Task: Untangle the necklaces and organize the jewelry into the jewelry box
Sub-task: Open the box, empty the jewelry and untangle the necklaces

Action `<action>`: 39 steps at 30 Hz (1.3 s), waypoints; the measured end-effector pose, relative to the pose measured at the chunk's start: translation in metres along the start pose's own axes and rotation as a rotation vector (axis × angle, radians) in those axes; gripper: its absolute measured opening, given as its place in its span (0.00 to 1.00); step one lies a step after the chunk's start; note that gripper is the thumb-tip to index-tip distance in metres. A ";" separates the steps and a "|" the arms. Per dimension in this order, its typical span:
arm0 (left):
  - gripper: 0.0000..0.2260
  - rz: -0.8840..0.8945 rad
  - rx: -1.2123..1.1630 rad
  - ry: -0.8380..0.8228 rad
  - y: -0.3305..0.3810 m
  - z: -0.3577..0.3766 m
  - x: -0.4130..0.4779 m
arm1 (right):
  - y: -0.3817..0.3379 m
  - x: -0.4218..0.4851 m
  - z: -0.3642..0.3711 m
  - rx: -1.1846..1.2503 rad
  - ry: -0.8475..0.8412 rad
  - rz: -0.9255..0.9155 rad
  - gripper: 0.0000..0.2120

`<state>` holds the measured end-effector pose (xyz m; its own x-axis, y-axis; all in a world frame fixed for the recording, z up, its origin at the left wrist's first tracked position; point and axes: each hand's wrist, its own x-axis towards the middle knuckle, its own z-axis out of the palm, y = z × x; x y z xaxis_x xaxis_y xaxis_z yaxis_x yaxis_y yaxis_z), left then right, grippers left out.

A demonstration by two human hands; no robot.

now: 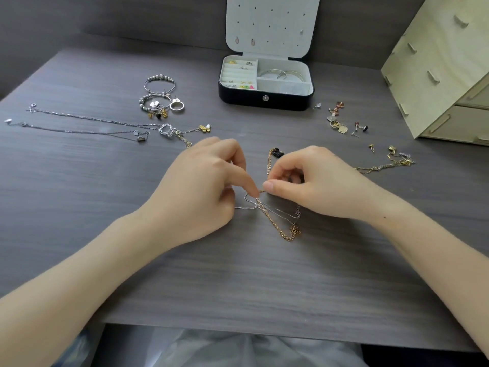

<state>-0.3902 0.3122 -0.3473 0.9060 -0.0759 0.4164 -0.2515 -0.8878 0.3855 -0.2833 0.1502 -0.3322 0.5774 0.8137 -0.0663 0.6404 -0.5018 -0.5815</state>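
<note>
A gold chain necklace (277,223) and a thin silver necklace (280,211) lie tangled together at the middle of the table. My left hand (203,186) and my right hand (315,181) meet over the knot, each pinching the chains between thumb and forefinger. A dark pendant (277,152) on the gold chain lies just beyond my right hand. The open black jewelry box (266,98) stands at the back centre, with rings, bangles and small earrings in its compartments and a few earrings pinned in its lid.
Two long silver necklaces (87,125) stretch across the left. Beaded bangles and a ring (161,99) lie behind them. Loose earrings (344,123) and another gold chain (386,164) are on the right. A pale wooden drawer unit (444,75) stands at the far right.
</note>
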 end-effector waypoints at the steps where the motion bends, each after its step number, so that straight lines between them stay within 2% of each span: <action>1: 0.23 0.021 0.013 -0.013 0.000 0.001 -0.001 | -0.001 0.001 0.001 -0.012 0.012 0.015 0.09; 7: 0.24 0.081 0.036 -0.088 -0.005 0.003 -0.013 | -0.010 0.008 0.005 -0.057 0.036 0.069 0.14; 13: 0.25 0.056 -0.006 -0.102 -0.007 0.003 -0.013 | -0.009 0.008 0.003 -0.044 0.016 0.089 0.09; 27: 0.24 -0.028 -0.103 -0.110 -0.004 -0.001 -0.009 | 0.003 0.000 -0.002 -0.022 0.040 0.107 0.09; 30: 0.21 -0.146 -0.191 -0.070 -0.001 -0.003 -0.007 | 0.004 -0.001 -0.002 -0.026 0.040 0.106 0.09; 33: 0.14 -0.247 -0.155 -0.053 0.003 -0.003 0.001 | 0.004 -0.003 -0.003 -0.046 0.032 0.097 0.08; 36: 0.07 -0.302 -0.113 -0.138 0.009 -0.003 0.014 | 0.003 -0.005 -0.004 -0.111 0.017 0.072 0.06; 39: 0.05 -0.326 -0.048 -0.259 0.009 0.001 0.026 | 0.004 -0.006 -0.005 -0.165 0.028 0.051 0.05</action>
<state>-0.3684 0.3015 -0.3340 0.9949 0.0884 0.0476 0.0525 -0.8627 0.5030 -0.2817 0.1420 -0.3301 0.6238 0.7786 -0.0681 0.6830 -0.5853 -0.4370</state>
